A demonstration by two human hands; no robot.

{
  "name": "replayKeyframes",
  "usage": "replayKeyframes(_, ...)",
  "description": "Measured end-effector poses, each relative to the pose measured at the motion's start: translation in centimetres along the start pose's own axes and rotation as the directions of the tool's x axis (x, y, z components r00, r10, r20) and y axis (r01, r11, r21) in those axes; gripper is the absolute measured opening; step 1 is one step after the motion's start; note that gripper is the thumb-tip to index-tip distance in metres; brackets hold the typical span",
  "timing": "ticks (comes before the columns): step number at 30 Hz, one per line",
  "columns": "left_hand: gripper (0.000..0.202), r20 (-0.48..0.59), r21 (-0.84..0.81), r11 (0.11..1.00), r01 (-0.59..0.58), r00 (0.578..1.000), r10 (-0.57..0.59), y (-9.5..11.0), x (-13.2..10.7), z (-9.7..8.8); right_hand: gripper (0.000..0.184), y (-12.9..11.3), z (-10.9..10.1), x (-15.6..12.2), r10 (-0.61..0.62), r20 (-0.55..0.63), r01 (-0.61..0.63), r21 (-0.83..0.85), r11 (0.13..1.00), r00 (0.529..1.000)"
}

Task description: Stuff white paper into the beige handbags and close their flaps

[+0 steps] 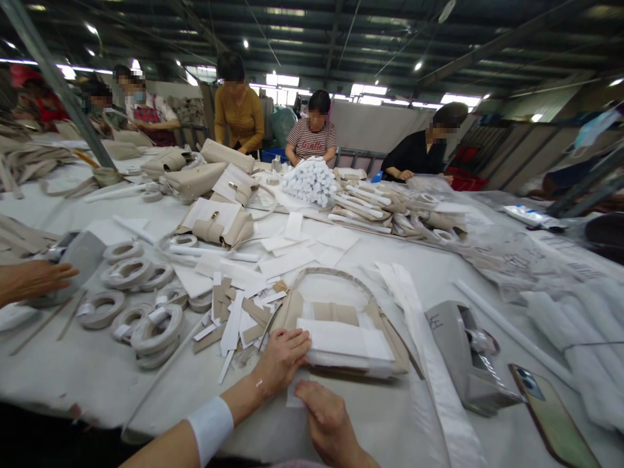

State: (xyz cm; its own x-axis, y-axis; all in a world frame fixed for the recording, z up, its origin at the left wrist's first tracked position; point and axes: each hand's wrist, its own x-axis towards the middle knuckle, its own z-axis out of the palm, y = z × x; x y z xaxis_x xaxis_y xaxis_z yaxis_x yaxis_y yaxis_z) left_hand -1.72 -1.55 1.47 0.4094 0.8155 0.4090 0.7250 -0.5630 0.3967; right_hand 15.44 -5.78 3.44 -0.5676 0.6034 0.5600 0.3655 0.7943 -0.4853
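Observation:
A beige handbag (290, 312) lies on the table before me, its strap (336, 273) arched behind it. A white paper strip (346, 341) and clear film lie across its front. The fingers of my left hand (283, 357) lie flat over the bag's near left corner, at the strip's end. Just below, my right hand (326, 416) is closed, with a small translucent sheet (294, 394) at its fingertips; part of that sheet is hidden. Left of the bag is a pile of white and beige card pieces (238, 318). A tape dispenser (463, 357) stands to the right.
A co-worker's hand (39, 279) reaches in from the left beside another dispenser (80, 260). Rolled straps (158, 328) lie left, a phone (556, 416) at the right. Further back are finished-looking handbags (219, 224), bundled white rolls (312, 182) and several people.

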Motion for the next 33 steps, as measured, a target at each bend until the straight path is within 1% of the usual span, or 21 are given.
replayKeyframes(2,0.035,-0.009,-0.009,1.000,0.007,1.000,-0.007,0.1,0.0,0.0,0.040,-0.3,0.0,0.0,-0.030,-0.002,0.030,-0.017,0.999,1.000)
replayKeyframes(5,0.035,-0.028,-0.020,1.000,0.005,1.000,-0.006,0.1,-0.1,0.1,0.039,-0.5,0.2,0.1,-0.044,0.011,0.044,-0.020,0.999,0.999)
replayKeyframes(9,0.034,-0.073,-0.010,1.000,-0.008,0.997,0.007,-0.1,-0.1,0.6,0.038,-0.4,0.0,0.8,-0.002,0.064,0.001,0.011,1.000,0.998)
replayKeyframes(13,0.032,-0.123,0.011,1.000,-0.005,0.992,0.006,-0.6,-0.1,1.2,0.041,0.7,-1.2,2.6,0.124,0.122,-0.127,0.023,0.992,0.985)
replayKeyframes(15,0.030,-0.124,0.010,1.000,-0.001,0.992,0.002,-0.8,-0.2,1.4,0.038,1.7,-1.8,3.8,0.203,0.142,-0.208,0.018,0.978,0.969)
replayKeyframes(18,0.029,-0.124,-0.007,1.000,0.004,0.992,-0.005,-0.6,-0.2,1.1,0.033,3.6,-2.4,5.6,0.314,0.133,-0.317,0.000,0.948,0.940)
replayKeyframes(21,0.028,-0.108,-0.068,0.996,0.063,0.992,-0.070,0.3,0.1,0.2,0.029,5.6,-2.5,7.1,0.398,0.107,-0.397,-0.030,0.917,0.911)
replayKeyframes(23,0.024,-0.095,-0.112,0.984,0.142,0.984,-0.153,1.2,0.5,-0.3,0.026,6.5,-2.4,7.7,0.436,0.125,-0.431,-0.061,0.900,0.891)
replayKeyframes(25,0.021,-0.094,-0.121,0.958,0.262,0.957,-0.274,1.9,1.1,-0.6,0.024,7.1,-2.3,8.1,0.468,0.175,-0.458,-0.094,0.884,0.867)
replayKeyframes(27,0.024,-0.097,-0.117,0.917,0.383,0.914,-0.394,2.3,1.6,-0.5,0.025,7.6,-2.4,8.3,0.503,0.234,-0.483,-0.138,0.865,0.832)
replayKeyframes(28,0.025,-0.096,-0.115,0.901,0.419,0.898,-0.430,2.4,1.9,-0.3,0.025,7.8,-2.4,8.4,0.523,0.257,-0.496,-0.165,0.852,0.813)
replayKeyframes(30,0.026,-0.086,-0.131,0.885,0.447,0.884,-0.460,2.3,2.2,0.1,0.022,8.2,-2.4,8.6,0.553,0.292,-0.508,-0.219,0.833,0.780)
replayKeyframes(33,0.018,-0.094,-0.169,0.867,0.469,0.868,-0.488,1.8,2.7,0.5,0.017,8.7,-2.4,9.2,0.599,0.293,-0.542,-0.255,0.800,0.746)
